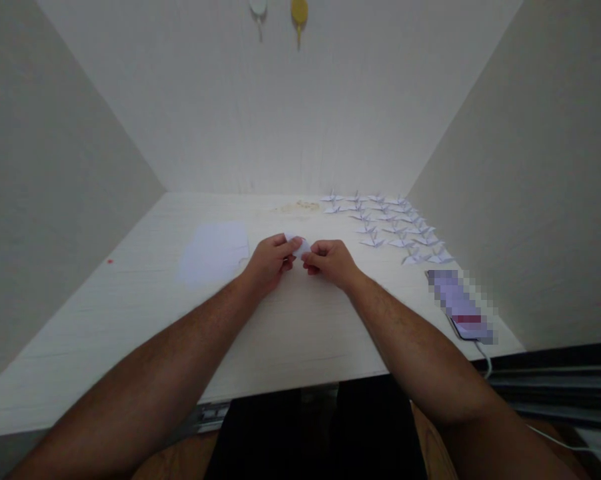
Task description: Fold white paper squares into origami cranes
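Note:
Both of my hands meet over the middle of a pale wooden table (290,327). My left hand (268,261) and my right hand (333,261) pinch a small folded piece of white paper (299,245) between their fingertips, just above the tabletop. The fingers of both hands are curled closed round it. A stack of white paper sheets (214,252) lies flat just left of my left hand. Several folded white paper cranes (390,223) stand in rows at the back right of the table.
A phone (461,305) with a white cable (485,360) lies near the table's right front edge. Plain walls close in the table on the left, back and right. Two small hooks (279,10) hang on the back wall. A small red mark (110,261) is on the left.

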Demonstrator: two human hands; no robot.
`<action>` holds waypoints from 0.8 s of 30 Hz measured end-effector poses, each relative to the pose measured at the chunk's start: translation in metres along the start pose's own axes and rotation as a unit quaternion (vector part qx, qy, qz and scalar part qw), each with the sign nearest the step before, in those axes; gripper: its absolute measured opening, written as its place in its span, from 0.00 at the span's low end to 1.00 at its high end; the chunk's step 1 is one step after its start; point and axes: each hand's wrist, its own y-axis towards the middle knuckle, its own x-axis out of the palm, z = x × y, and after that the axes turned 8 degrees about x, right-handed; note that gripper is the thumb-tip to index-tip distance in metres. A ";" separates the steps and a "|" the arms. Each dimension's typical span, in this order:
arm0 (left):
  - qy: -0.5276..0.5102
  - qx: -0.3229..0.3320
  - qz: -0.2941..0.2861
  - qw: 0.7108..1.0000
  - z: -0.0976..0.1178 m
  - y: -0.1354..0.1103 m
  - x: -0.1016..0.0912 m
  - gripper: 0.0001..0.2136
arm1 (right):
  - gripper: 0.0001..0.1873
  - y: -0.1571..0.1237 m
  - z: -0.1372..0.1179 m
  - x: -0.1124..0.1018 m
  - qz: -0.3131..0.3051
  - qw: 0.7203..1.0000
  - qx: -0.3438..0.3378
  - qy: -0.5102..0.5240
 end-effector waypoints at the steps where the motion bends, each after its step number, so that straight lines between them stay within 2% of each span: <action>1: 0.015 -0.001 -0.004 1.000 -0.001 0.000 0.000 0.14 | 0.12 0.000 0.000 0.000 -0.003 1.000 0.000 0.004; 10: -0.010 0.014 0.033 0.999 0.001 -0.001 0.004 0.09 | 0.12 0.002 -0.004 -0.001 -0.050 0.998 -0.015 0.024; 16: 0.030 0.003 0.029 0.999 0.001 0.001 0.000 0.08 | 0.11 0.002 -0.005 -0.003 -0.025 1.000 0.002 0.014; 24: -0.011 0.028 0.061 0.998 0.002 0.005 -0.003 0.11 | 0.09 0.008 -0.001 -0.007 -0.003 1.000 -0.012 0.023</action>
